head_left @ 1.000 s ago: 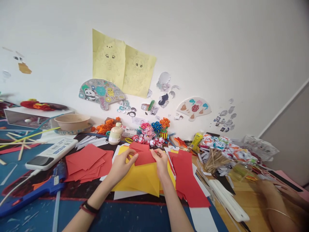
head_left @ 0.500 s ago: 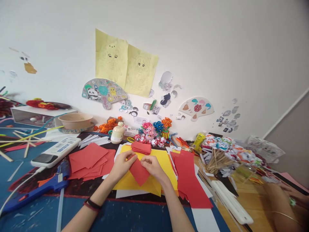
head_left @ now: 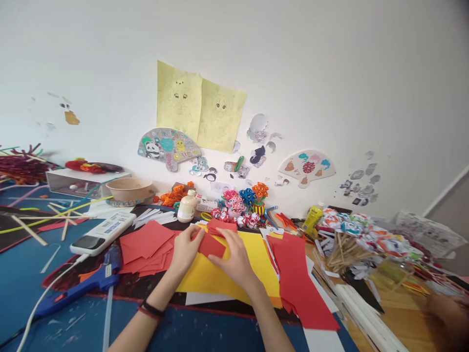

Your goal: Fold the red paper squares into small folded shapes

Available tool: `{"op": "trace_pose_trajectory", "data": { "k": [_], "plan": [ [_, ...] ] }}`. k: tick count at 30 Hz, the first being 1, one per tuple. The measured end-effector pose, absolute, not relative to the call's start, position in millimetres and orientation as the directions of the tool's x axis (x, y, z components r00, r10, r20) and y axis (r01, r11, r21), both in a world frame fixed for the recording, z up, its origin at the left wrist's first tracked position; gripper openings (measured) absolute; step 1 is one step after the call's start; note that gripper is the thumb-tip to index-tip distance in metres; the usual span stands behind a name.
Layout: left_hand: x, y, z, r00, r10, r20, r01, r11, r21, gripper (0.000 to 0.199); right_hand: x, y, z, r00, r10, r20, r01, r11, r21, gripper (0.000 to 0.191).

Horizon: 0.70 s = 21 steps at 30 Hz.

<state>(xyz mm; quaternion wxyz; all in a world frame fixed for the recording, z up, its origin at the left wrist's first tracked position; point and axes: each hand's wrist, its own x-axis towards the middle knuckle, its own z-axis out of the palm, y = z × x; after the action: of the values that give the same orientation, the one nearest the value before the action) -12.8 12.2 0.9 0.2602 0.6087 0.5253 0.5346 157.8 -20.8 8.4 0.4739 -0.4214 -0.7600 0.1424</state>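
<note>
Left hand (head_left: 187, 248) pinching red paper (head_left: 212, 246) | right hand (head_left: 236, 261) spread | yellow sheets (head_left: 258, 254) beneath | red stack (head_left: 222, 226) behind

Soft, fairly bright light falls evenly over the bench (head_left: 183, 326), with a greyish wall (head_left: 293, 63) darkening toward the upper right corner. Wide-angle distortion stretches things at the edges; the hand (head_left: 445, 313) at far right is blurred and dim, and fine drawing lines look faint.

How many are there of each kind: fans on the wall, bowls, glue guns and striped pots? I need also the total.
Fans: 2
Bowl: 1
Glue gun: 1
Striped pot: 1
Total: 5
</note>
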Motion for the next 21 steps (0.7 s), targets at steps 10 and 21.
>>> {"op": "trace_pose_trajectory", "data": {
  "k": [10,21],
  "plan": [
    [-4.8,6.2,8.9,0.202,0.925,0.323,0.067,-0.342,0.937,0.049,158.5,-14.3,-3.2,-0.166,0.887,0.431,0.309,0.462,-0.831,0.051],
    [-7.7,11.1,2.9,0.075,0.934,0.351,0.051,-0.355,0.934,0.032,171.9,-7.4,-19.0,0.101,0.973,0.208,0.040,0.205,-0.978,0.034]
  ]
}}
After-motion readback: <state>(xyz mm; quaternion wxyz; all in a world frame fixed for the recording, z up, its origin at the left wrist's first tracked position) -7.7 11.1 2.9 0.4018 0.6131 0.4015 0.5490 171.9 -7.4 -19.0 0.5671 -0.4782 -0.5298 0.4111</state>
